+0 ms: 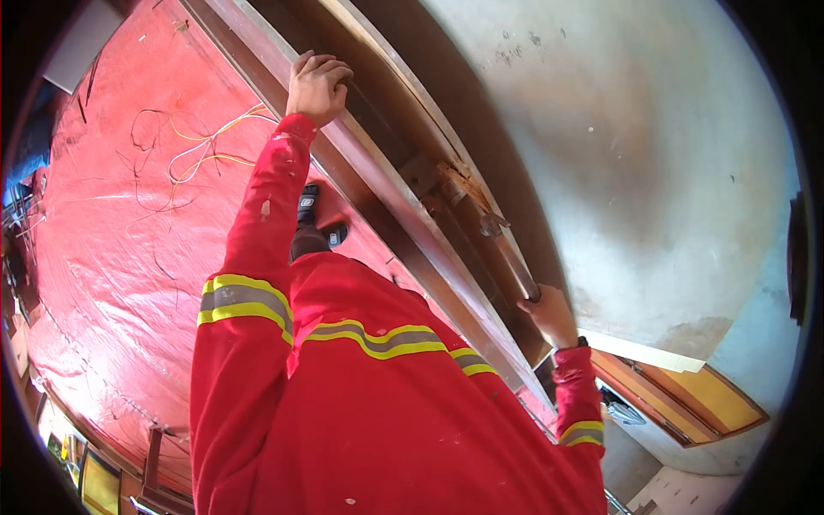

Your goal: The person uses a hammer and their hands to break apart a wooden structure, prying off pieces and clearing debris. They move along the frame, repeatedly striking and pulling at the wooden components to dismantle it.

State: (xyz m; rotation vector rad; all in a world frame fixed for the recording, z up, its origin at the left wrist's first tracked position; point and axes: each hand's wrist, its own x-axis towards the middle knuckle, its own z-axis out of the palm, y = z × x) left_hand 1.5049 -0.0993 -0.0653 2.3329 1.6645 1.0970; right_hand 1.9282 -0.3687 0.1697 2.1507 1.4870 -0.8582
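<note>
My right hand (554, 318) is wrapped round the handle of a hammer (518, 266). The hammer's metal head lies against the far edge of a long wooden frame (390, 176), close to a patch of splintered, torn wood (463, 184). Higher up the same frame, my left hand (318, 86) is closed over its near edge, with the fingers curled toward the inner channel. The frame runs diagonally across the view, between my body and the wall. Part of the hammer handle is hidden inside my right hand.
A worn pale wall (635, 154) rises beyond the frame. Red sheeting (112, 283) covers the floor, with loose yellow and white wires (210, 146) on it. My feet in dark sandals (335, 233) stand beside the frame. A wooden-framed opening (678, 395) is at lower right.
</note>
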